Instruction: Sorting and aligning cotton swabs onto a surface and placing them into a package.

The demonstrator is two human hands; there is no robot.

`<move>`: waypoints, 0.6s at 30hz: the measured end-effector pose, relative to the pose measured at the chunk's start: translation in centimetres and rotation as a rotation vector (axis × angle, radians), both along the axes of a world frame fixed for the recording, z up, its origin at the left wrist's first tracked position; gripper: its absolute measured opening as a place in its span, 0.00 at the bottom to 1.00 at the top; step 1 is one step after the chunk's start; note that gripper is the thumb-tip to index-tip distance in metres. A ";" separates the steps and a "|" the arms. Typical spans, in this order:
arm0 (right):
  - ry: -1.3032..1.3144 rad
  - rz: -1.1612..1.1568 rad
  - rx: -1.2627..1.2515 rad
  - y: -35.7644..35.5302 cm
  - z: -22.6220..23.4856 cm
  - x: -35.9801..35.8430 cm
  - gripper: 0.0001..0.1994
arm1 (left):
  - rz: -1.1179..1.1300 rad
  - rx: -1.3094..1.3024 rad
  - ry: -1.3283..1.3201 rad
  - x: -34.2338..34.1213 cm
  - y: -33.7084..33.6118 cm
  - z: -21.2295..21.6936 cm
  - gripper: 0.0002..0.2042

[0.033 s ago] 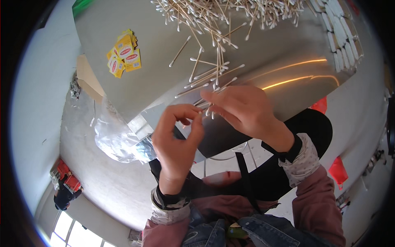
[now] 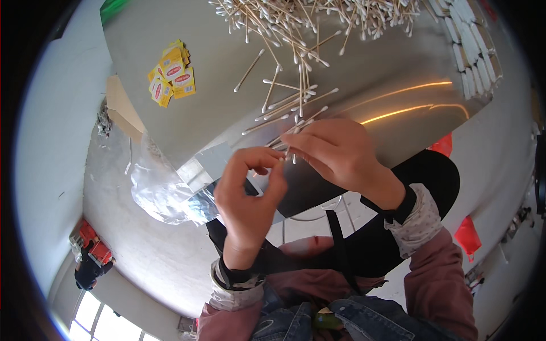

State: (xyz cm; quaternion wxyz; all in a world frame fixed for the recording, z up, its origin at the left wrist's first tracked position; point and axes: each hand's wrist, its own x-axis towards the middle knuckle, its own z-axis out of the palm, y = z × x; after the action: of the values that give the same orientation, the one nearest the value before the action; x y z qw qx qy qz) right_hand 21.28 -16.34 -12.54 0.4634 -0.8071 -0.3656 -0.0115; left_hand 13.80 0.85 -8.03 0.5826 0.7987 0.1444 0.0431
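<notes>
Both my hands meet at the near edge of a shiny metal table [image 2: 222, 68]. My left hand [image 2: 247, 193] makes a ring of thumb and forefinger, pinched on what looks like a cotton swab; only a small pale tip shows. Close against it, my right hand [image 2: 341, 149] has its thumb and fingers pressed together, and they hide whatever is between them. Loose cotton swabs [image 2: 284, 102] with wooden sticks and white tips lie just beyond and partly under the right fingers. A large heap of cotton swabs [image 2: 364, 14] covers the far side.
Yellow printed cards [image 2: 172, 77] lie in a small pile at the left. White packets [image 2: 472, 45] are stacked along the right edge. Clear plastic bags [image 2: 162, 196] hang by the near left edge. A person [image 2: 88, 270] is at the far lower left, near red things.
My left hand has shifted slightly right, its fingertips closer to the right hand's. The right fingertips have moved a little right and down. Swabs and cards on the table stay put.
</notes>
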 end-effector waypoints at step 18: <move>0.478 -0.922 -0.352 -23.7 8.9 -3.3 0.07 | -0.124 0.708 -0.054 0.3 0.0 -2.5 0.25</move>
State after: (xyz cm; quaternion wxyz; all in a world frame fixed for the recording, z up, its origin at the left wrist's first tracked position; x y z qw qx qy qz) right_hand 17.96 -40.00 -3.60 0.3386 -0.9292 0.1448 0.0316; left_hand 14.11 0.82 -10.54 0.2748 0.9568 0.0561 0.0761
